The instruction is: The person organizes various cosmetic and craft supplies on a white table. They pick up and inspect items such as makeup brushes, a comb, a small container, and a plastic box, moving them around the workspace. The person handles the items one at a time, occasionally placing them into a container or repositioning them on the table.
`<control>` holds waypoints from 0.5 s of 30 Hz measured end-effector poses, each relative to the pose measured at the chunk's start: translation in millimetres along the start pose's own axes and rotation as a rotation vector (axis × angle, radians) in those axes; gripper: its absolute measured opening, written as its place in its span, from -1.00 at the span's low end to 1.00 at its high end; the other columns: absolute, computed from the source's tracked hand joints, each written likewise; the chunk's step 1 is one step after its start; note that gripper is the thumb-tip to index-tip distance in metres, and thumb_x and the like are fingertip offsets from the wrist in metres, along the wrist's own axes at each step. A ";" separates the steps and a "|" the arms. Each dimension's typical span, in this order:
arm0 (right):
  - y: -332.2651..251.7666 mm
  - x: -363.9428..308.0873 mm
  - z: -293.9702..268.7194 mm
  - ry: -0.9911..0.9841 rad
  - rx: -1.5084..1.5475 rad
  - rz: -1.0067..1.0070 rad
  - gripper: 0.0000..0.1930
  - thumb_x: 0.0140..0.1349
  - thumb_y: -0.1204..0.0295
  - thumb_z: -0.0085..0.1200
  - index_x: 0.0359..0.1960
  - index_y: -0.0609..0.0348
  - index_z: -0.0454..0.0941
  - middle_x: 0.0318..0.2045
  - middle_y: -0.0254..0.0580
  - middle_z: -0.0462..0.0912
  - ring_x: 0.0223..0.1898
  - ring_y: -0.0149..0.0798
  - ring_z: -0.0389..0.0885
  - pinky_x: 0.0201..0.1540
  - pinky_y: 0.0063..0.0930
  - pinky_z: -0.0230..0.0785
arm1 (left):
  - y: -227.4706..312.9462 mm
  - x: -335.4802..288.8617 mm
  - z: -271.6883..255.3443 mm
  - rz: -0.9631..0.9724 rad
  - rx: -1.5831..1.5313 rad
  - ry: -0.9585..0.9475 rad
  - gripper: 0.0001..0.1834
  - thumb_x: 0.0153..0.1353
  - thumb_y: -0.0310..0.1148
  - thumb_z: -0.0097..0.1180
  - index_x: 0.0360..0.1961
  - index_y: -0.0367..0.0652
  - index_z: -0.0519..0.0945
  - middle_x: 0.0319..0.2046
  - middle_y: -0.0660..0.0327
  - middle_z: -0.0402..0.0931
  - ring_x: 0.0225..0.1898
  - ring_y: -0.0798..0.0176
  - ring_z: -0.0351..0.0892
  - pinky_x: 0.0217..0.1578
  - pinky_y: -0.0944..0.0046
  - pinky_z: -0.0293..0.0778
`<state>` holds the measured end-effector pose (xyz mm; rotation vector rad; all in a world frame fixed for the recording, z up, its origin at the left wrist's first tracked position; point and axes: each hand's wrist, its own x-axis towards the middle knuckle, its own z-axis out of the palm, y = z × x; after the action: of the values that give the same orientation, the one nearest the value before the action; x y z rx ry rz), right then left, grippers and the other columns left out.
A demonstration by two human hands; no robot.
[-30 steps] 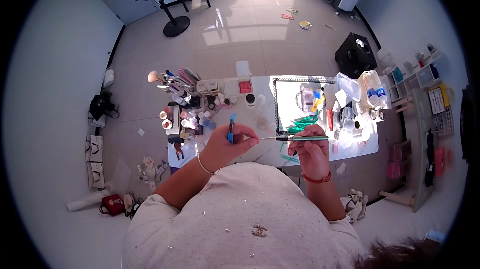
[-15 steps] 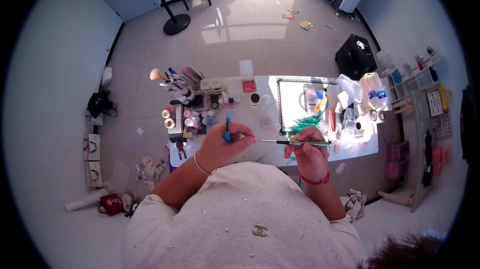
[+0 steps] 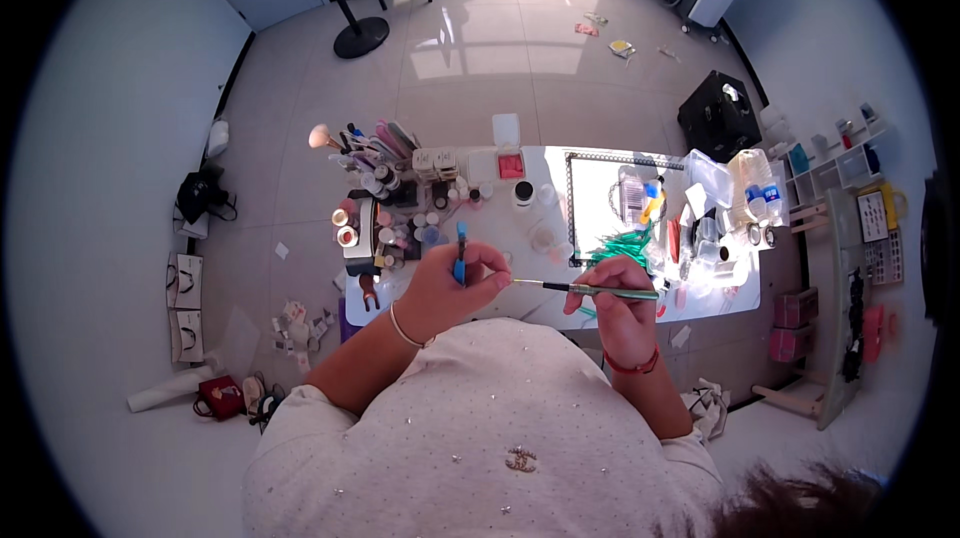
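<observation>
My left hand (image 3: 440, 286) is closed around a slim blue-and-black tool (image 3: 461, 238) that sticks up between its fingers; its exact kind I cannot make out. Thumb and index fingertip of that hand press together, and whatever may lie between them is too small to see. In my right hand (image 3: 625, 318) a thin brush (image 3: 629, 294) with a green handle and black front part is held nearly level. Its fine tip points left and reaches the left thumb and fingertip. Both hands are above the near edge of a white table (image 3: 480, 306).
Pots and bottles (image 3: 425, 228) crowd the table's left side beside upright brushes (image 3: 380, 143). A black-edged white board (image 3: 590, 188) bears green strips (image 3: 618, 246). Clear boxes (image 3: 708, 178) stand at the right. Beyond are a black case (image 3: 718, 116) and a fan (image 3: 360, 36).
The view has shifted slightly, so the table and room sit a little further right. Both hands keep their holds, and the brush tip stays at the left fingertips.
</observation>
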<state>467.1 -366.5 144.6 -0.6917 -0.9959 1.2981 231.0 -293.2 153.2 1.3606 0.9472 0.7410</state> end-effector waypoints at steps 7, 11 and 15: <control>4.3 -1.9 -2.1 -0.009 0.002 -0.004 -0.85 0.24 0.63 -0.05 -0.15 0.28 0.40 -0.27 -0.10 0.60 -0.27 -0.27 0.62 -0.17 -0.38 0.50 | -1.2 -1.1 -7.3 -0.027 0.024 -0.051 -0.93 0.14 -0.54 0.24 -0.34 -0.22 0.60 -0.50 0.42 0.53 -0.52 0.64 0.38 -0.50 0.59 0.26; 3.4 -2.0 4.3 -0.007 -0.002 -0.007 -0.84 0.24 0.63 -0.05 -0.15 0.29 0.40 -0.27 -0.09 0.59 -0.27 -0.26 0.62 -0.16 -0.39 0.49 | -2.2 -1.6 -7.7 -0.024 -0.009 -0.052 -0.93 0.13 -0.55 0.24 -0.35 -0.23 0.60 -0.50 0.42 0.53 -0.52 0.64 0.37 -0.51 0.59 0.26; 3.8 -1.9 5.3 -0.034 -0.030 -0.031 -0.84 0.23 0.64 -0.04 -0.15 0.31 0.40 -0.25 -0.09 0.59 -0.25 -0.27 0.62 -0.15 -0.40 0.49 | -2.0 -0.9 -6.5 -0.003 -0.035 -0.008 -0.91 0.06 -0.50 0.28 -0.40 -0.16 0.60 -0.64 0.51 0.35 -0.62 0.65 0.18 -0.61 0.53 0.09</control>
<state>460.7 -368.3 143.2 -0.6767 -1.0511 1.2743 224.6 -291.2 151.6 1.3303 0.9262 0.7458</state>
